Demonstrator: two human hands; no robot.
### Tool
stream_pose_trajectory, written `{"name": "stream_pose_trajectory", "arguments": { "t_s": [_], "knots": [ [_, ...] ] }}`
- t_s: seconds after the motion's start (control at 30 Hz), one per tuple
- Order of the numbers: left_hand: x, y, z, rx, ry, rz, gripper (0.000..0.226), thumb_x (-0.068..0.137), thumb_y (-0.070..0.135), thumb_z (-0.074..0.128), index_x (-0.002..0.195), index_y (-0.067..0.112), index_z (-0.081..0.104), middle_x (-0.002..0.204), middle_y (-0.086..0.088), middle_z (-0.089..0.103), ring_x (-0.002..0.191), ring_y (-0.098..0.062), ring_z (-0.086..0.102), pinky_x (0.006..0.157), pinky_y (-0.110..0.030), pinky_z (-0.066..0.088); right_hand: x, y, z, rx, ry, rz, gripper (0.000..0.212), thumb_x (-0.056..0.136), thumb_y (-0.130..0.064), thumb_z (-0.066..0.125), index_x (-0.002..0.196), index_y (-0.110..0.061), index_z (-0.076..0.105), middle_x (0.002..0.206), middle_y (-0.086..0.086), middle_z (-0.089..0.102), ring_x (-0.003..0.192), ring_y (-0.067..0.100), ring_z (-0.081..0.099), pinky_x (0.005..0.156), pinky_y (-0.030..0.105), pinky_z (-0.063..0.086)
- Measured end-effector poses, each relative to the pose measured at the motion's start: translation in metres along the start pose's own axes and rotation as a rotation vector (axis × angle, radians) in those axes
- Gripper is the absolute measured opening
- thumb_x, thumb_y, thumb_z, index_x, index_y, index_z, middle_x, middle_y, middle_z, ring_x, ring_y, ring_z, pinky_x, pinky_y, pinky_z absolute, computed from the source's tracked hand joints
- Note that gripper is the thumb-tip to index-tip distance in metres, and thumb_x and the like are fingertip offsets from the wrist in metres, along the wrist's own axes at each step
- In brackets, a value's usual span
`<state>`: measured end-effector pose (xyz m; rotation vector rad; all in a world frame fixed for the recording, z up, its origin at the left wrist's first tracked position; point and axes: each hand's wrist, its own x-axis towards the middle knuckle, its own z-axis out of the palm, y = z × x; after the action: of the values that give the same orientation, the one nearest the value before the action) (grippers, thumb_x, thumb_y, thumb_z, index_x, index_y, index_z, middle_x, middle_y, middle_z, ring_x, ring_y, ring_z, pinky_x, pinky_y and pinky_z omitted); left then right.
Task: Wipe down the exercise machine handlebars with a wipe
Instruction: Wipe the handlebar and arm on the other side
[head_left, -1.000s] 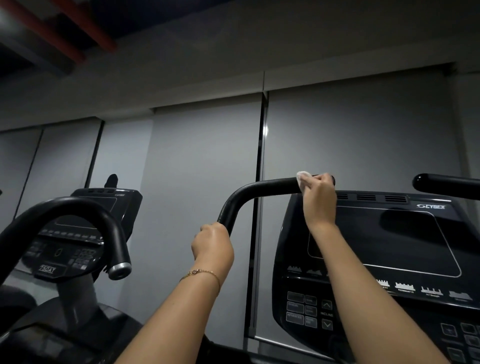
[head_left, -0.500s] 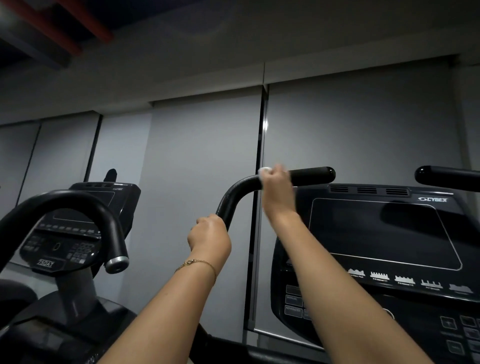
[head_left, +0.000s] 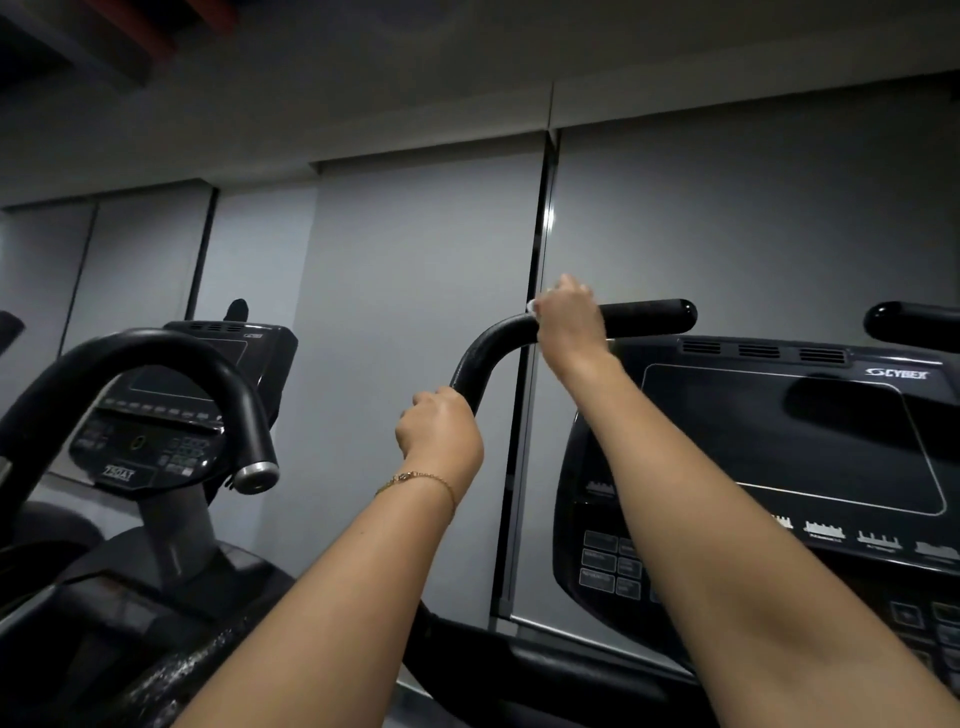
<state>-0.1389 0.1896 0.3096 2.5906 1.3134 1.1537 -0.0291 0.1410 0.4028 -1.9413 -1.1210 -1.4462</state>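
Ahead, in the head view, the person's right hand (head_left: 569, 319) was curled over the top of the black handlebar (head_left: 647, 314) just past its bend. Its fingers were wrapped round the bar with a white wipe (head_left: 532, 306) pressed beneath them, and only a small corner of the wipe showed at the left edge of the hand. The left hand (head_left: 439, 431) gripped the same handlebar lower down, on the rising part below the bend, fingers closed round the tube, and a thin gold bracelet (head_left: 415, 478) lay across that wrist. The bar's free end ran to the right of the right hand, above the dark console (head_left: 779, 441) marked CYBEX. A second handlebar end (head_left: 909, 319) showed at the right edge, apart from the first. To the left stood a neighbouring machine with a curved handle (head_left: 156, 356) tipped in silver and a smaller console (head_left: 150, 436), in front of grey window blinds (head_left: 415, 312).
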Motion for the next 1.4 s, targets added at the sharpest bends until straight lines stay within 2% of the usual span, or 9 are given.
{"name": "stream_pose_trajectory", "arguments": {
  "t_s": [0.1, 0.27, 0.37, 0.5, 0.67, 0.97, 1.13, 1.27, 1.4],
  "knots": [
    [0.002, -0.004, -0.001, -0.040, -0.003, -0.002, 0.035, 0.092, 0.008, 0.047, 0.126, 0.001, 0.042, 0.125, -0.016, 0.050, 0.111, -0.031, 0.056, 0.080, -0.034, 0.048, -0.004, -0.007, 0.011, -0.015, -0.055, -0.206, 0.019, 0.087, 0.006, 0.047, 0.072, -0.003, 0.053, 0.080, 0.005, 0.039, 0.074, 0.022, 0.043, 0.056, 0.029, 0.033],
    [0.002, -0.006, -0.002, -0.077, -0.007, -0.011, 0.035, 0.093, 0.009, 0.046, 0.127, 0.002, 0.042, 0.126, -0.016, 0.050, 0.112, -0.030, 0.055, 0.080, -0.033, 0.047, -0.001, -0.006, 0.018, 0.117, 0.081, -0.049, 0.022, 0.092, 0.001, 0.047, 0.088, -0.004, 0.068, 0.084, 0.005, 0.043, 0.081, 0.021, 0.047, 0.066, 0.026, 0.036],
    [0.001, -0.007, -0.003, -0.098, -0.010, -0.014, 0.036, 0.093, 0.009, 0.047, 0.127, 0.002, 0.042, 0.127, -0.016, 0.049, 0.113, -0.031, 0.055, 0.082, -0.034, 0.047, -0.012, -0.019, 0.026, 0.138, -0.078, -0.304, 0.017, 0.090, -0.004, 0.052, 0.093, -0.007, 0.068, 0.087, 0.009, 0.050, 0.086, 0.028, 0.051, 0.069, 0.037, 0.048],
    [0.001, -0.006, -0.003, -0.094, -0.014, -0.011, 0.038, 0.092, 0.007, 0.048, 0.128, 0.001, 0.040, 0.128, -0.016, 0.048, 0.113, -0.030, 0.055, 0.083, -0.034, 0.048, 0.007, -0.010, 0.020, 0.092, -0.035, -0.170, 0.020, 0.093, -0.007, 0.050, 0.091, -0.003, 0.069, 0.085, 0.007, 0.044, 0.086, 0.027, 0.049, 0.066, 0.033, 0.043],
    [0.003, -0.006, -0.003, -0.118, -0.018, -0.022, 0.037, 0.093, 0.009, 0.047, 0.128, 0.001, 0.041, 0.127, -0.016, 0.048, 0.112, -0.031, 0.055, 0.083, -0.034, 0.048, -0.007, -0.024, 0.017, 0.177, -0.228, -0.383, 0.017, 0.091, -0.012, 0.055, 0.094, -0.005, 0.070, 0.094, 0.012, 0.053, 0.085, 0.028, 0.054, 0.075, 0.044, 0.050],
    [0.002, -0.006, -0.002, -0.134, -0.010, -0.026, 0.035, 0.093, 0.010, 0.048, 0.127, 0.003, 0.043, 0.126, -0.015, 0.050, 0.111, -0.029, 0.056, 0.077, -0.031, 0.046, -0.022, -0.031, 0.013, 0.344, -0.299, -0.346, 0.020, 0.088, -0.022, 0.062, 0.101, -0.011, 0.072, 0.097, 0.012, 0.057, 0.083, 0.023, 0.058, 0.080, 0.034, 0.048],
    [0.001, -0.012, -0.006, -0.284, -0.030, -0.098, 0.029, 0.090, 0.016, 0.058, 0.117, 0.007, 0.052, 0.120, -0.012, 0.056, 0.108, -0.027, 0.057, 0.072, -0.030, 0.041, -0.024, -0.031, 0.015, 0.387, -0.219, -0.170, 0.019, 0.092, -0.020, 0.057, 0.092, -0.012, 0.073, 0.095, 0.015, 0.054, 0.085, 0.031, 0.057, 0.084, 0.044, 0.049],
    [-0.016, -0.016, 0.002, -0.292, -0.054, -0.113, 0.031, 0.091, 0.015, 0.056, 0.121, 0.008, 0.051, 0.124, -0.012, 0.054, 0.113, -0.027, 0.054, 0.083, -0.033, 0.047, -0.064, -0.037, 0.017, 0.490, -0.353, -0.307, 0.015, 0.089, -0.022, 0.062, 0.093, -0.013, 0.073, 0.086, 0.002, 0.049, 0.079, 0.018, 0.054, 0.078, 0.031, 0.047],
    [-0.021, -0.028, -0.002, -0.297, -0.124, -0.113, 0.024, 0.090, 0.014, 0.058, 0.113, 0.007, 0.055, 0.116, -0.010, 0.059, 0.105, -0.026, 0.058, 0.070, -0.030, 0.042, -0.049, -0.034, 0.014, 0.504, -0.343, -0.268, 0.019, 0.086, -0.023, 0.065, 0.094, -0.007, 0.072, 0.093, 0.005, 0.051, 0.086, 0.022, 0.057, 0.084, 0.035, 0.048]
  ]
}}
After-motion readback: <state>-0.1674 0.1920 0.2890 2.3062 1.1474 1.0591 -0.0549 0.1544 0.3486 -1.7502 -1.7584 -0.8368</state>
